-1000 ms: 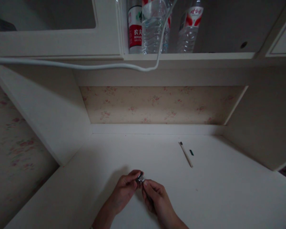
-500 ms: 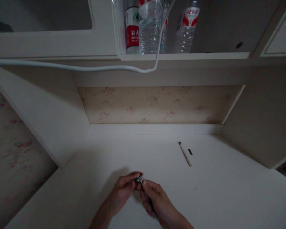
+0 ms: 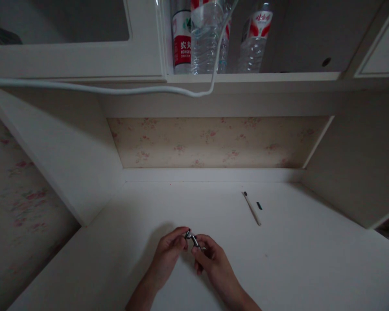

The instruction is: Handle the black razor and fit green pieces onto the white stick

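Between my two hands, low in the middle of the head view, is what looks like a razor with a shiny metal neck and a dark handle. My left hand pinches its head end between thumb and fingertips. Thumb and fingers of my right hand close round the handle, hiding most of it. Both hands are just above the white desk. The small head is largely covered by my left fingers.
A toothbrush with a dark head lies on the desk, right of my hands. Beside it is a small dark green strip. Plastic bottles stand on the shelf overhead, and a white cable runs across its front.
Both hands have moved slightly away from me. My right hand has shifted its grip: more metal neck shows, and the handle's lower end, seen before below the hand, is now hidden.
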`<state>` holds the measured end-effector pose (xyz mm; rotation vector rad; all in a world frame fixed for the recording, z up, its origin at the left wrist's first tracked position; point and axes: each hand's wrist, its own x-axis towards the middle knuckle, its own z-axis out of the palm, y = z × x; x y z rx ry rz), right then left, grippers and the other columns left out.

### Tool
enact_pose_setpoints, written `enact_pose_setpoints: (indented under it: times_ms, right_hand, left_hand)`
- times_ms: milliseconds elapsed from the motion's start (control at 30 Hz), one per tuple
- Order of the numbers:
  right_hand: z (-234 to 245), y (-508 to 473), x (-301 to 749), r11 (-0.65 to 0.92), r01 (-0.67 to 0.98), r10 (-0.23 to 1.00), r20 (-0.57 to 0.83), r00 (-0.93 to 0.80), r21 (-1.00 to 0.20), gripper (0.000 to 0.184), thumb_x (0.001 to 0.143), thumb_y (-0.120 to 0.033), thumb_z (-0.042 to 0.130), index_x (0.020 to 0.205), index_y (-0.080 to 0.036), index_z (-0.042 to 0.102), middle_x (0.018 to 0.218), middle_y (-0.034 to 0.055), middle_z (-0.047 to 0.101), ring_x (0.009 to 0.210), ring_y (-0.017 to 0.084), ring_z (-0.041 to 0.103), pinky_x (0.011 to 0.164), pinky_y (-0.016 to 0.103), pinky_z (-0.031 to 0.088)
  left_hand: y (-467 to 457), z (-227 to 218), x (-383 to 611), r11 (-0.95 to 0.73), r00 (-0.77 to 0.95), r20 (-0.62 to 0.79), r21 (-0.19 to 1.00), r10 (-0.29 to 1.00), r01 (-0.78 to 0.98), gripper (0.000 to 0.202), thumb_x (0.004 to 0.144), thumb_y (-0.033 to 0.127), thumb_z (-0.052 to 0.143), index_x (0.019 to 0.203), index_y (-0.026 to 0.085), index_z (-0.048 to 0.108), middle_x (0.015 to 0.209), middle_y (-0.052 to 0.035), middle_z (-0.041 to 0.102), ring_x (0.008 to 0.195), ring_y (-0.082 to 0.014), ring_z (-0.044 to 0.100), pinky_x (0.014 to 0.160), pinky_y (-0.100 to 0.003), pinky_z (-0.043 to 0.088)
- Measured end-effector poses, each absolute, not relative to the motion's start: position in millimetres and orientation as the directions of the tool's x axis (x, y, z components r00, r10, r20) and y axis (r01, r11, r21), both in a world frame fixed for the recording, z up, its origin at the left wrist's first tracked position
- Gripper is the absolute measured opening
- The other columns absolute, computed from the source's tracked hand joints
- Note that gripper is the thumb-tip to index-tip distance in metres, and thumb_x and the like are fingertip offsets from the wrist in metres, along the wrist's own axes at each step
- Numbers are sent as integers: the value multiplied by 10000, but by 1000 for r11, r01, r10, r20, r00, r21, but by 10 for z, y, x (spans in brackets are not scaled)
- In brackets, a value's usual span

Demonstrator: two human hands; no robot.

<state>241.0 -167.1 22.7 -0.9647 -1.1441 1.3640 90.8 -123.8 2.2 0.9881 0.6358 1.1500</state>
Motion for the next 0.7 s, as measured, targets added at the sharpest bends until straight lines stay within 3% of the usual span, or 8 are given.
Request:
enact_pose_setpoints:
  times_ms: [167,300,467,567,700]
  right_hand:
    - [211,-1671,2420,-12,-274,992,22,-121,-962,350,806,-486,594,937,-163,623,806,39,597,572,106,542,459,208,436]
    - [231,-1682,2407,-64,-322,991,-22,-132,-945,401,788,-518,597,958,-156,620,844,59,605,585,114,553,448,211,445]
    - [185,-1678,2339,-119,-313,987,-77,-143,-942,439,808,-549,550,980,-149,603,895,83,611,571,114,556,431,214,448]
    - [155,-1694,2312,-104,-265,988,-68,-141,-959,428,841,-537,504,1033,-166,596,902,79,602,612,130,570,466,231,468]
    - [175,-1740,2336,75,-43,991,79,-111,-996,352,863,-438,524,1148,-242,583,931,44,550,730,146,574,619,264,499]
  left_hand:
    - [-1215,-56,912,70,299,50,924,953,-377,368,771,334,658,1094,159,640,751,-42,586,722,-153,522,712,-294,401]
    - [-1228,32,924,22,264,51,964,963,-266,303,761,352,658,980,142,667,784,-49,590,699,-146,517,679,-269,407]
    - [-1262,166,937,-158,210,170,985,963,-71,227,795,347,610,892,146,649,808,-38,565,721,-147,526,649,-237,417]
    - [-1261,163,943,-247,158,240,969,958,23,212,821,341,571,893,153,637,862,-49,577,786,-166,558,691,-246,441]
    - [-1238,122,945,-297,106,288,952,952,74,197,828,329,556,903,167,638,890,-53,593,855,-181,573,768,-269,452]
